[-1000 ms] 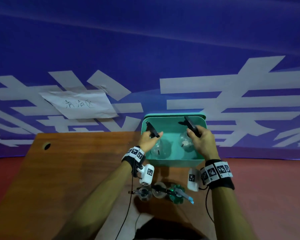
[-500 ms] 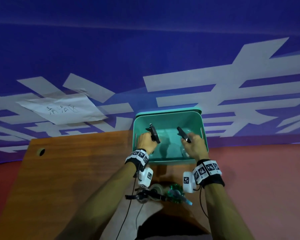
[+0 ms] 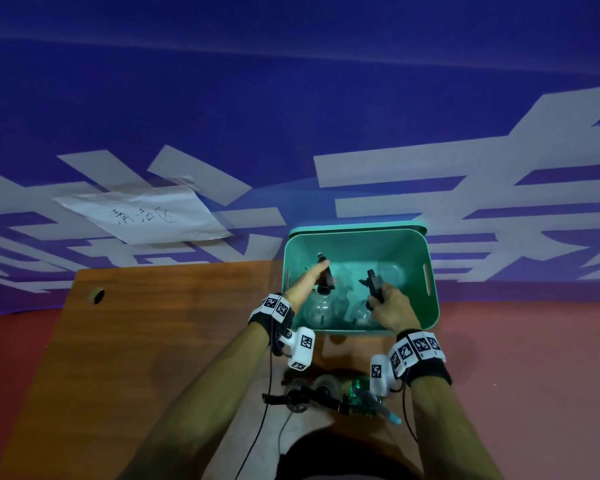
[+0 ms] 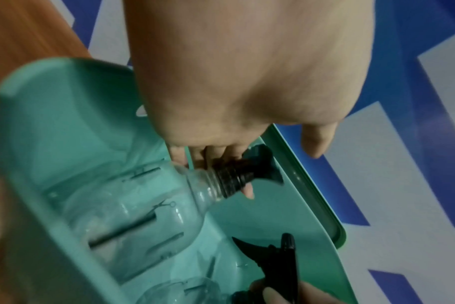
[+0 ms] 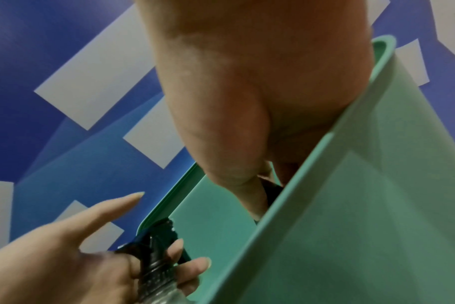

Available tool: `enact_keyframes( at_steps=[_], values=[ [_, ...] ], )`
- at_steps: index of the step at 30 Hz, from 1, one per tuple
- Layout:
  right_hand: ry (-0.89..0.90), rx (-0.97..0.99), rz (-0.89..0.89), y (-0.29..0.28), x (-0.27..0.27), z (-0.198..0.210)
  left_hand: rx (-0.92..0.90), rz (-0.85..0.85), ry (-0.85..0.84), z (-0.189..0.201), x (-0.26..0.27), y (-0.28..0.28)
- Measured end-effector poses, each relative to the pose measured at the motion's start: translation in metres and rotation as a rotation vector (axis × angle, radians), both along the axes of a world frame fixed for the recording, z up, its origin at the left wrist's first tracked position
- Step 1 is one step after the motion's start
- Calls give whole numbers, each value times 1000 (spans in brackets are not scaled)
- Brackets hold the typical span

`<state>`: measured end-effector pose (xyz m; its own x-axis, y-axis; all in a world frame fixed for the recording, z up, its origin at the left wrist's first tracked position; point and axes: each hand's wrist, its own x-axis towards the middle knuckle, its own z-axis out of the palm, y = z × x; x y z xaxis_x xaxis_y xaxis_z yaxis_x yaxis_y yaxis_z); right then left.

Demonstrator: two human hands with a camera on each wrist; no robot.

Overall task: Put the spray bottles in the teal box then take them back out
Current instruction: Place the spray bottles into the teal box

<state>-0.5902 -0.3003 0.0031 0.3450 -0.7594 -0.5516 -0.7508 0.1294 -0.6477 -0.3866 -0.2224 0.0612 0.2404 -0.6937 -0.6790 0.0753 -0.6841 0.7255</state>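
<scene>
Both hands reach into the teal box [image 3: 430, 306] at the table's far edge. My left hand [image 3: 314, 278] grips the black neck of a clear spray bottle [image 3: 321, 311], which leans inside the box on its left side. The left wrist view shows the fingers [image 4: 221, 158] curled round the threaded collar of that bottle [image 4: 133, 216], thumb held off. My right hand [image 3: 381, 303] holds the black trigger head [image 3: 373, 287] of a second clear bottle [image 3: 359, 315] on the right side. In the right wrist view the box wall [image 5: 364, 205] hides most of that bottle.
Three more spray bottles [image 3: 316, 393], one of them green [image 3: 361, 396], lie near the front edge of the wooden table [image 3: 153, 341]. A cable hole [image 3: 97, 295] sits at the table's far left. A paper note [image 3: 142, 216] hangs on the blue banner behind.
Both hands have sunk lower into the teal box with their bottles, whose bodies now lie below the rim.
</scene>
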Motion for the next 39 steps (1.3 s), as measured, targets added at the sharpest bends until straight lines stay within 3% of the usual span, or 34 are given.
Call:
enact_keyframes(
  at_steps=[4,10,18,26,32,39],
  values=[
    [69,26,79,0,10,-1,43,-232,-339,-10,4,-5],
    [62,85,137,1,21,2,97,-423,-665,-11,-1,-8],
    [39,117,123,3,18,3,196,-544,-840,-18,-6,-3],
    [185,46,119,3,17,3,249,-563,-868,-17,-4,3],
    [228,10,87,7,18,1,242,-585,-906,-17,-6,6],
    [201,-30,102,7,16,-2,218,-646,-1061,-17,-7,5]
  ],
)
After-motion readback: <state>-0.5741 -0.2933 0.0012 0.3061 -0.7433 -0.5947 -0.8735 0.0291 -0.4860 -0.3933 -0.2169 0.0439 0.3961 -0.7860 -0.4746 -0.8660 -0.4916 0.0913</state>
